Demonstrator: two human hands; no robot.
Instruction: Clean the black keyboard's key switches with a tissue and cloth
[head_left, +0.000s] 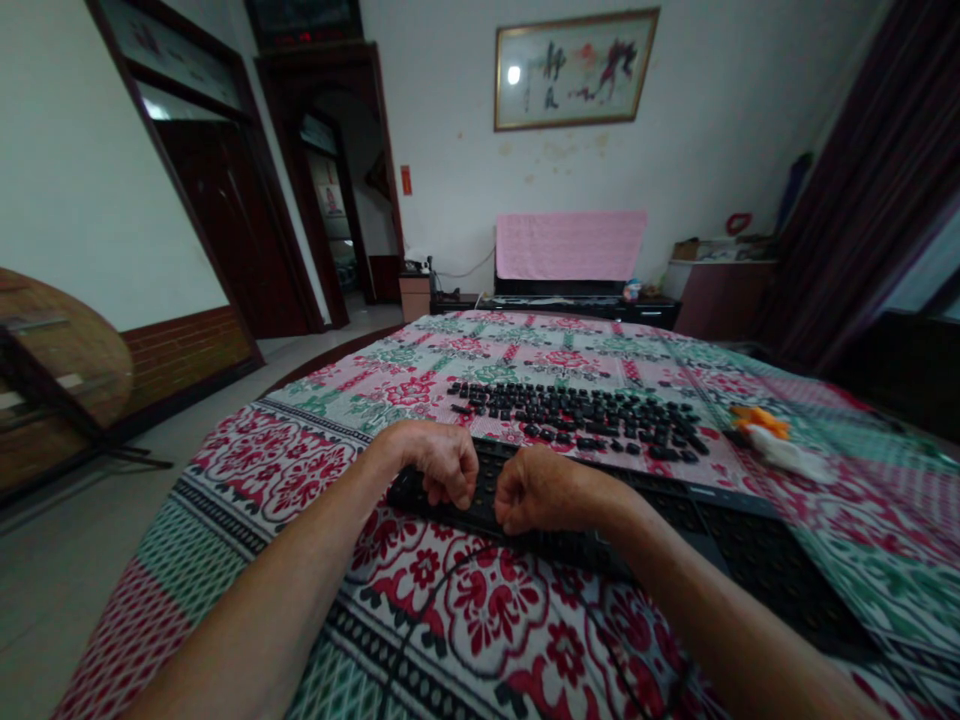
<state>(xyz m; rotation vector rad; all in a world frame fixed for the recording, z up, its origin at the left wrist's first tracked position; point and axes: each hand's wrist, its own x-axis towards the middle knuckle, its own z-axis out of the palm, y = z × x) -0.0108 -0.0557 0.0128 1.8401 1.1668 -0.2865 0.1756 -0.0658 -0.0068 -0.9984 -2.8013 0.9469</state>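
Note:
A black keyboard base (757,545) with its keycaps off lies across the patterned cloth (270,460) in front of me. My left hand (442,462) rests on its left end, fingers curled into a pinch. My right hand (540,490) sits beside it on the keyboard, fingers also curled under; what either hand grips is hidden. Behind the keyboard, several loose black keycaps (577,412) are spread in rows on the cloth.
A white and orange object (776,440) lies on the cloth at the right. A folded round wooden table (52,370) leans at the left. A pink-covered unit (570,245), a framed picture (574,68) and dark doors (225,220) stand at the back.

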